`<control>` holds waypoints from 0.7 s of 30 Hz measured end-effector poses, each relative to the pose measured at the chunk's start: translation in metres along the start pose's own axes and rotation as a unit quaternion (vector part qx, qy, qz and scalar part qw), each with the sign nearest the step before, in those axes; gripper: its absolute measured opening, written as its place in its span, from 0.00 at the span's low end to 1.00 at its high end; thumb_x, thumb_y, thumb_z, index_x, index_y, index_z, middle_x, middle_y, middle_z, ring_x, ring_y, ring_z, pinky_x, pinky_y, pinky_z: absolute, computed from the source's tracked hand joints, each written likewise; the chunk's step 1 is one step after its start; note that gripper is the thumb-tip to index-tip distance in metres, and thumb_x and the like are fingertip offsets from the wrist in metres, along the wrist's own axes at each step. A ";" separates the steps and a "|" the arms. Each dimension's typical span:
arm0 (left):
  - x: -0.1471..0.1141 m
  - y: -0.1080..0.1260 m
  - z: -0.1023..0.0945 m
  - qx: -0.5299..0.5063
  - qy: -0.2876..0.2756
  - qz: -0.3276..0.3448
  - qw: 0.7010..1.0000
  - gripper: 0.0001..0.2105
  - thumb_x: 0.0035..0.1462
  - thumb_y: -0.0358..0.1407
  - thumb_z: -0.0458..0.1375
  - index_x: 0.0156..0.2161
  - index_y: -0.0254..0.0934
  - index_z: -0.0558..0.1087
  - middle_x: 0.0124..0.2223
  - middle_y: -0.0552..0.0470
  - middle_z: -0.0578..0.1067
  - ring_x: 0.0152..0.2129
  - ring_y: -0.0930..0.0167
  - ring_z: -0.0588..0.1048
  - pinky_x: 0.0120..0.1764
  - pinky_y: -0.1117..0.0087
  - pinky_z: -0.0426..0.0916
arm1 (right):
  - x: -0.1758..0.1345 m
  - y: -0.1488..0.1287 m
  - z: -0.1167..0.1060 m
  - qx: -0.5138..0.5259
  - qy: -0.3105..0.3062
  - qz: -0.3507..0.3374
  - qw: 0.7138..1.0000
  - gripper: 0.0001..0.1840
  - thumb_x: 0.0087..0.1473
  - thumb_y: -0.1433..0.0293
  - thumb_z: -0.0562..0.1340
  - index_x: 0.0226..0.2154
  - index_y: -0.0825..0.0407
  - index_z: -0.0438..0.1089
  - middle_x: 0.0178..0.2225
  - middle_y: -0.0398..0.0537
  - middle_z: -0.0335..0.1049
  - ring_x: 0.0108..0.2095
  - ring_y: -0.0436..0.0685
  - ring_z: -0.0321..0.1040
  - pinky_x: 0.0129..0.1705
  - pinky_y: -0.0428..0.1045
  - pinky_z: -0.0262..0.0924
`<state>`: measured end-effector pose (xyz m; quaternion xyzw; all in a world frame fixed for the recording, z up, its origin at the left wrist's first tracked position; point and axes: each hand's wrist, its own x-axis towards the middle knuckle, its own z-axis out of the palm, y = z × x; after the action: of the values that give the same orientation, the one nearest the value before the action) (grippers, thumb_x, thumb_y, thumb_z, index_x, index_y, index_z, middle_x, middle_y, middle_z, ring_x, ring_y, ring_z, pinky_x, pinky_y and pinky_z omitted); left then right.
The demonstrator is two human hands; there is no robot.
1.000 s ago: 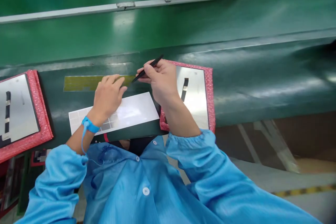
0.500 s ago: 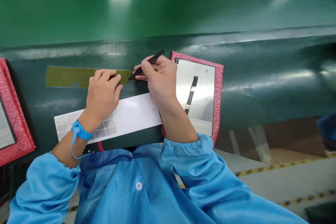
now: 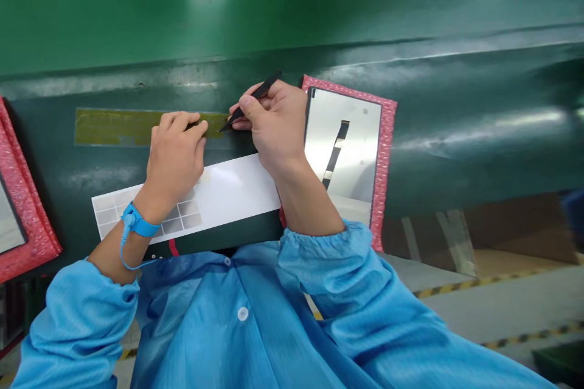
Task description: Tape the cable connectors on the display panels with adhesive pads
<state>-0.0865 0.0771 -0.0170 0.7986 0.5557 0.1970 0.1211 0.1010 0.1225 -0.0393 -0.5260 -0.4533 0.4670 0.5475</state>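
Note:
My right hand (image 3: 280, 124) grips slim black tweezers (image 3: 262, 90) like a pen, the pointed tip slanting down to the left onto the right part of a translucent yellow-green film strip (image 3: 112, 126). Over that same strip rests my left hand (image 3: 173, 155), fingers bent and thumb apart, fingertips close to the tweezers' tip. Something dark shows between its fingers; I cannot make out what. Below both hands lies a white card (image 3: 237, 185) with a grid of grey rectangles at its left end, partly covered by my left wrist.
Right of my right hand, a silvery panel (image 3: 356, 152) with a dark flat cable (image 3: 336, 152) lies on pink bubble wrap (image 3: 385, 164). Another wrapped panel (image 3: 9, 219) sits at the left edge. A blue wrist strap (image 3: 139, 222) with a cord circles my left wrist. Green matting (image 3: 274, 6) covers the bench.
The whole view has shifted slightly, so the bench things sit a little higher. Both hands keep nearly the same place over the strip, with the tweezers still held.

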 end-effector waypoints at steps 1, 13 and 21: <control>0.000 -0.001 0.000 0.003 0.001 0.000 1.000 0.16 0.71 0.31 0.54 0.56 0.38 0.81 0.61 0.44 0.78 0.60 0.54 0.70 0.57 0.48 0.69 | 0.000 0.000 0.000 0.007 0.000 -0.006 1.000 0.12 0.61 0.63 0.74 0.35 0.48 0.71 0.32 0.40 0.78 0.29 0.49 0.76 0.30 0.43 0.74; 0.004 -0.022 -0.001 0.001 0.063 0.042 0.997 0.15 0.72 0.35 0.55 0.56 0.40 0.82 0.60 0.44 0.80 0.58 0.54 0.75 0.61 0.48 0.69 | -0.027 -0.039 -0.067 0.044 0.058 -0.015 0.997 0.21 0.56 0.50 0.75 0.35 0.46 0.72 0.32 0.42 0.79 0.29 0.50 0.77 0.29 0.45 0.76; -0.026 0.057 -0.020 -0.017 0.098 0.139 0.985 0.13 0.68 0.30 0.61 0.55 0.44 0.80 0.58 0.44 0.82 0.57 0.53 0.78 0.58 0.47 0.71 | -0.082 -0.043 -0.149 0.004 0.138 0.062 0.989 0.14 0.56 0.60 0.75 0.34 0.51 0.75 0.29 0.45 0.77 0.23 0.50 0.75 0.24 0.45 0.75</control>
<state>-0.0555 0.0321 0.0196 0.8428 0.4451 0.2985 0.0506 0.2376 0.0185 -0.0017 -0.6100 -0.3385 0.4246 0.5770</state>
